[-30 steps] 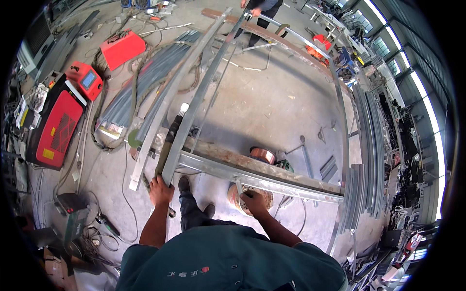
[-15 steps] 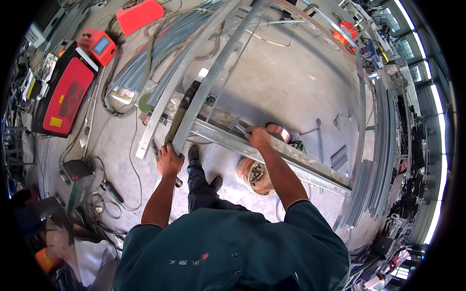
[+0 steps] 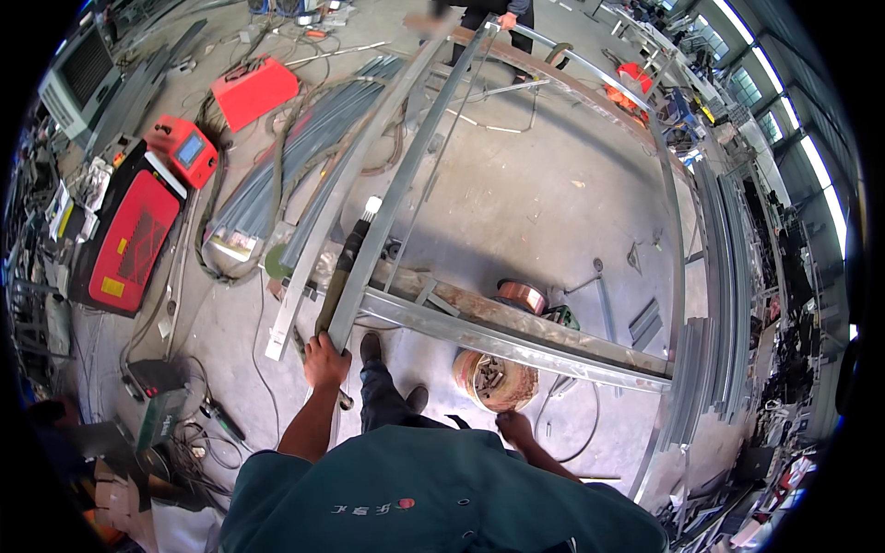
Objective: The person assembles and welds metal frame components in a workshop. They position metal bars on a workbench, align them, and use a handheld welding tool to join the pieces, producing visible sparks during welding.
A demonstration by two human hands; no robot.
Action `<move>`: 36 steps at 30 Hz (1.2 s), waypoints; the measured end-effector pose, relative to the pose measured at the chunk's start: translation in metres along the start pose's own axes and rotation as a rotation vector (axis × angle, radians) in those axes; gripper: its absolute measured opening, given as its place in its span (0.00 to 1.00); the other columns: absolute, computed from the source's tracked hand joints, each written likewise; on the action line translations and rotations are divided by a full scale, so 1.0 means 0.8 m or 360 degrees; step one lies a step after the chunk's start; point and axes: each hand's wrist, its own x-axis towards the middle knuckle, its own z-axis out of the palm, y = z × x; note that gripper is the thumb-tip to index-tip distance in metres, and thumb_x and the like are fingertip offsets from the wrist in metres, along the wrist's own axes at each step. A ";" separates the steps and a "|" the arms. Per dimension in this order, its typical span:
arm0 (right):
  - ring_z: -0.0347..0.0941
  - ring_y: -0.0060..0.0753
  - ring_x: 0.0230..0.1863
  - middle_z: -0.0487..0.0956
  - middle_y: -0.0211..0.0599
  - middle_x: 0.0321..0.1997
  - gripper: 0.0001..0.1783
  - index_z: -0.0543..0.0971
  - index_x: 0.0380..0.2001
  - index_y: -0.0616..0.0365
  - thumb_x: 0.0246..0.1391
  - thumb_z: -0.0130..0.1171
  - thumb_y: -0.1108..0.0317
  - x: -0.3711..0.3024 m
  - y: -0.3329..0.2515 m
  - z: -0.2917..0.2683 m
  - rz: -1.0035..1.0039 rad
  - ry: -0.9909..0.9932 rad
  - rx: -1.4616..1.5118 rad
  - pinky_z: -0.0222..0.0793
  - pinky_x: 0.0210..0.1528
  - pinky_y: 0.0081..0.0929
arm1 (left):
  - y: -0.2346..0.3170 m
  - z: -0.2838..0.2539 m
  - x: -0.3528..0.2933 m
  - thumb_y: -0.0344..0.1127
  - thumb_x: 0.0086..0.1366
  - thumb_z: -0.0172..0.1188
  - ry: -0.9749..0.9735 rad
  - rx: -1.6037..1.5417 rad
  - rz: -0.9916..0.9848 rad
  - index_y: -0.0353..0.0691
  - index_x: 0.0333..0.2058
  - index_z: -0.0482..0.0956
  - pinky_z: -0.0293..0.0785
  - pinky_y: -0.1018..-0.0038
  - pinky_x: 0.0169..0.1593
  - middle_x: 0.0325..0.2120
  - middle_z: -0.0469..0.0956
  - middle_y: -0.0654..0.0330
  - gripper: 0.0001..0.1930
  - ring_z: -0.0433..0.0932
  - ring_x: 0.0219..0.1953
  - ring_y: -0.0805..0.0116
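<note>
My left hand (image 3: 325, 358) is closed around the near end of a grey metal tube (image 3: 380, 221), part of a large metal frame. Beside that tube lies a dark wrapped hose (image 3: 344, 263) with a white tip, its lower end meeting my left hand. Drawn back near my body, my right hand (image 3: 513, 426) has curled fingers; whether anything is inside cannot be seen. A round container (image 3: 461, 382) of short metal pieces stands just beyond it. Small metal pieces (image 3: 438, 300) lie against the near crossbar (image 3: 516, 338).
Another person's hand (image 3: 507, 20) touches the frame's far end. At left stand red machines (image 3: 136, 235) with cables on the floor. A copper-coloured wire spool (image 3: 522, 295) sits inside the frame. Long metal profiles (image 3: 714, 276) are stacked at right.
My right hand has left the small metal pieces at the crossbar and come back toward my body. The view has tilted up, bringing another person in at the far end.
</note>
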 end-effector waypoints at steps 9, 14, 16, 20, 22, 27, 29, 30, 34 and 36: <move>0.79 0.48 0.42 0.83 0.42 0.36 0.17 0.84 0.28 0.51 0.57 0.52 0.54 -0.062 0.057 0.084 0.0063 -0.0131 0.0178 0.73 0.45 0.44 | 0.003 -0.004 -0.012 0.45 0.49 0.68 0.0096 0.0008 -0.0022 0.40 0.44 0.69 0.76 0.55 0.53 0.45 0.73 0.51 0.27 0.73 0.53 0.48; 0.80 0.47 0.40 0.82 0.41 0.34 0.16 0.83 0.28 0.51 0.54 0.53 0.54 -0.068 0.077 0.087 -0.0124 -0.0015 0.0142 0.73 0.41 0.44 | 0.006 0.000 -0.011 0.45 0.50 0.68 0.0036 -0.0021 -0.0011 0.40 0.45 0.68 0.75 0.54 0.54 0.47 0.72 0.51 0.27 0.72 0.54 0.47; 0.80 0.48 0.42 0.83 0.43 0.36 0.17 0.85 0.32 0.51 0.54 0.55 0.52 -0.076 0.083 0.087 -0.0054 -0.0025 0.0367 0.73 0.41 0.43 | 0.002 0.007 -0.009 0.44 0.50 0.67 0.0117 -0.0054 -0.0032 0.40 0.46 0.68 0.74 0.54 0.55 0.47 0.71 0.50 0.27 0.71 0.55 0.46; 0.80 0.52 0.45 0.83 0.50 0.37 0.20 0.85 0.36 0.57 0.60 0.54 0.51 -0.107 0.092 0.082 -0.0155 -0.0309 0.0062 0.72 0.46 0.43 | 0.002 0.023 -0.044 0.43 0.51 0.67 0.0367 0.0080 0.0315 0.39 0.55 0.68 0.72 0.52 0.55 0.50 0.71 0.48 0.33 0.70 0.56 0.45; 0.80 0.52 0.45 0.84 0.49 0.38 0.20 0.85 0.36 0.56 0.60 0.54 0.52 -0.107 0.092 0.085 -0.0122 -0.0297 0.0152 0.73 0.47 0.42 | 0.000 0.026 -0.075 0.44 0.54 0.65 0.0284 -0.0001 0.0617 0.39 0.57 0.70 0.72 0.52 0.55 0.51 0.72 0.48 0.32 0.70 0.56 0.44; 0.80 0.50 0.46 0.84 0.49 0.39 0.19 0.85 0.38 0.55 0.59 0.54 0.52 -0.103 0.063 0.070 -0.0093 -0.0156 0.0380 0.73 0.48 0.42 | -0.024 0.104 -0.151 0.52 0.61 0.61 -0.0667 -0.0046 0.0734 0.42 0.52 0.78 0.72 0.52 0.56 0.49 0.78 0.50 0.25 0.75 0.51 0.46; 0.80 0.50 0.47 0.84 0.48 0.39 0.18 0.85 0.39 0.54 0.59 0.54 0.53 -0.107 0.057 0.066 -0.0096 -0.0069 0.0500 0.73 0.48 0.42 | -0.038 0.146 -0.137 0.53 0.61 0.60 -0.0921 0.0006 0.0752 0.42 0.51 0.79 0.72 0.51 0.56 0.49 0.79 0.49 0.25 0.76 0.51 0.46; 0.80 0.50 0.47 0.84 0.48 0.40 0.18 0.85 0.39 0.54 0.59 0.55 0.53 -0.109 0.056 0.066 -0.0122 -0.0008 0.0587 0.73 0.49 0.42 | -0.044 0.166 -0.124 0.54 0.62 0.59 -0.1016 0.0030 0.0778 0.42 0.51 0.80 0.73 0.51 0.56 0.48 0.79 0.49 0.25 0.77 0.51 0.46; 0.80 0.47 0.49 0.84 0.48 0.42 0.18 0.85 0.41 0.53 0.59 0.55 0.53 -0.124 0.028 0.036 -0.0052 -0.0009 0.0764 0.73 0.50 0.41 | -0.084 0.203 -0.100 0.57 0.63 0.57 -0.1159 0.0048 0.0791 0.44 0.50 0.81 0.74 0.50 0.55 0.47 0.81 0.48 0.26 0.79 0.50 0.46; 0.79 0.46 0.51 0.84 0.47 0.44 0.19 0.84 0.42 0.53 0.58 0.56 0.52 -0.130 0.012 0.008 -0.0035 -0.0076 0.0423 0.72 0.52 0.41 | -0.084 0.205 -0.097 0.58 0.64 0.56 -0.1147 -0.0003 0.0776 0.44 0.49 0.82 0.74 0.50 0.55 0.47 0.82 0.47 0.26 0.81 0.49 0.46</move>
